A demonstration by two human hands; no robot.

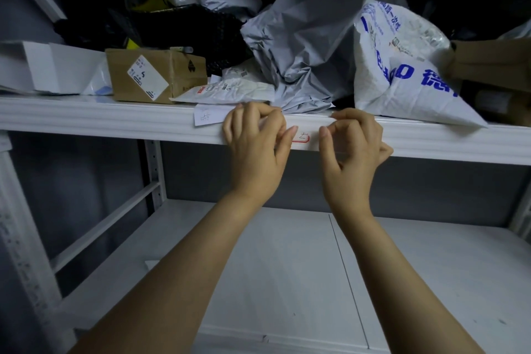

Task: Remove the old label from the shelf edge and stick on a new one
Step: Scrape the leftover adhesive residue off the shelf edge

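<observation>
A small white label with a red border is stuck on the front edge of the white shelf, between my two hands. My left hand rests on the shelf edge, its thumb tip touching the label's left end and covering part of it. My right hand sits just right of the label, fingers curled, thumb and forefinger close together with nothing visible in them. A white paper slip with handwriting hangs over the shelf edge left of my left hand.
The upper shelf is crowded: a cardboard box, a grey plastic mailer, a white bag with blue print, a flat white envelope and another carton at the right. Below is a bare white shelf board.
</observation>
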